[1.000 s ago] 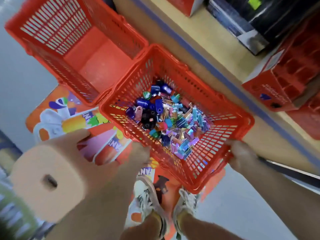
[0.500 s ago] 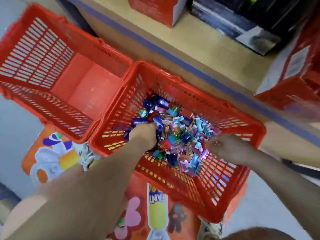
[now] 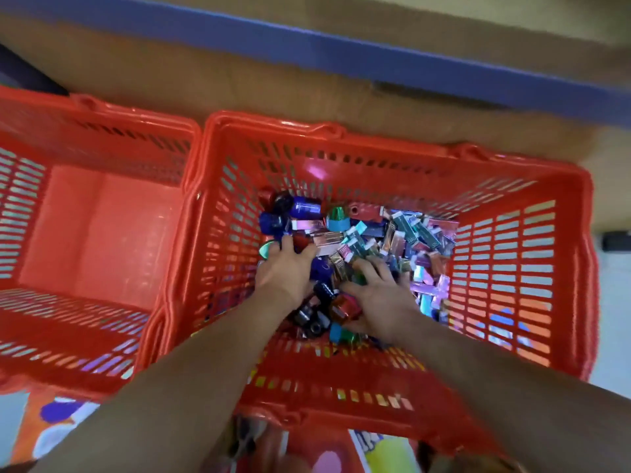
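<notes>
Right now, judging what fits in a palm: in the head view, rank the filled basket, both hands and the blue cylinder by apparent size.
1. filled basket
2. left hand and right hand: alike, unranked
3. blue cylinder, smallest

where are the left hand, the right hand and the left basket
left hand [image 3: 285, 271]: head view, back of the hand
right hand [image 3: 379, 297]: head view, back of the hand
left basket [image 3: 99, 230]: head view, bare floor

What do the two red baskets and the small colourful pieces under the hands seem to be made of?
The filled basket and the basket beside it look like moulded plastic, red, slightly glossy: thin slotted walls, rounded rims, light sheen. The small pieces seem plastic or metal with a shiny, partly iridescent coat; blur leaves it open.
</notes>
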The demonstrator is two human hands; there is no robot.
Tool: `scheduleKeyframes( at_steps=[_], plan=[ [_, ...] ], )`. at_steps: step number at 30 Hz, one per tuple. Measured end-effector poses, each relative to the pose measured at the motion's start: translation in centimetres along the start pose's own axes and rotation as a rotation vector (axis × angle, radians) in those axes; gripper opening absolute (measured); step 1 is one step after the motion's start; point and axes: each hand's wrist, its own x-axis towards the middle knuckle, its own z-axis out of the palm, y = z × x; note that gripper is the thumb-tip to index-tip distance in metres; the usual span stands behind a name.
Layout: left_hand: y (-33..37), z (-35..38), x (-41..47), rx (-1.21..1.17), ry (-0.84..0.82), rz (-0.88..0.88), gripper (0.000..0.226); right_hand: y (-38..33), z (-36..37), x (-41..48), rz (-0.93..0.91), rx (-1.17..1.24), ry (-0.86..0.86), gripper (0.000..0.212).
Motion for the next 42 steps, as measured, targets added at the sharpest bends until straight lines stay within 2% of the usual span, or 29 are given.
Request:
scheduleKeyframes(
  at_steps=[4,8,10,12,14,15,17,18,19,20,22,25,27,29,31,33,37,39,42],
  plan=[
    [-0.9,0.1,-0.2,-0.021,0.053,0.07,0.047,0.1,0.2,0.3,-0.004,0.048,0.08,0.068],
    [-1.7,-0.7,0.3,-0.17,0.198,0.158,0.042,0.6,-0.6,1.0,0.073,0.302,0.226,0.062],
    [-1.6,-1.3,0.8,-0.268,0.219,0.144,0.034,0.8,-0.6,1.3,0.16,0.419,0.337,0.054],
    [-1.3,-1.7,1.1,-0.488,0.2,0.086,0.027,0.7,-0.6,1.5,0.286,0.641,0.451,0.055],
    [-0.8,-2.4,1.1,-0.815,0.161,0.031,0.019,0.2,-1.6,1.6,0.397,0.918,0.522,0.052],
    [-0.4,-2.9,0.8,-0.958,0.127,0.015,0.013,-0.3,-2.4,1.6,0.42,1.103,0.519,0.049],
    [0.5,-4.4,-0.7,-1.197,0.0,0.006,0.002,-1.5,-4.7,1.5,0.385,1.547,0.451,0.061],
    [0.9,-5.4,-1.6,-1.297,-0.061,0.002,0.008,-2.1,-5.6,1.3,0.361,1.714,0.41,0.066],
    [1.1,-6.2,-2.3,-1.368,-0.113,0.0,0.014,-2.9,-6.6,0.9,0.324,1.836,0.395,0.058],
    [0.9,-7.2,-3.1,-1.407,-0.144,0.004,0.023,-3.6,-7.7,0.3,0.259,1.917,0.397,0.04],
    [-0.3,-9.4,-4.9,-1.396,-0.14,0.053,0.036,-5.2,-9.5,-0.8,0.177,1.95,0.427,0.017],
    [-3.9,-12.5,-7.7,-1.237,-0.024,0.177,0.043,-8.5,-12.2,-2.6,0.093,1.845,0.425,0.012],
    [-7.8,-14.1,-9.2,-1.097,0.161,0.26,0.038,-11.3,-13.8,-3.1,0.026,1.647,0.401,0.004],
    [-12.2,-14.9,-10.1,-0.96,0.33,0.273,0.029,-14.6,-14.8,-3.1,-0.055,1.404,0.421,0.02],
    [-16.6,-14.4,-10.5,-0.956,0.388,0.179,0.02,-18.2,-15.1,-2.6,-0.092,1.124,0.529,0.034],
    [-20.5,-12.7,-10.2,-1.01,0.334,0.027,0.012,-21.8,-14.7,-1.9,-0.105,0.82,0.629,0.04],
    [-24.9,-7.8,-8.8,-1.0,0.134,-0.236,0.012,-26.8,-13.1,0.4,0.02,0.071,0.646,0.051],
    [-26.0,-5.7,-7.9,-0.965,0.09,-0.309,0.012,-27.8,-12.5,1.3,0.06,-0.061,0.624,0.052],
    [-26.9,-4.3,-6.5,-0.892,0.102,-0.361,0.019,-27.5,-11.8,1.8,0.048,-0.055,0.672,0.048]
  ],
)
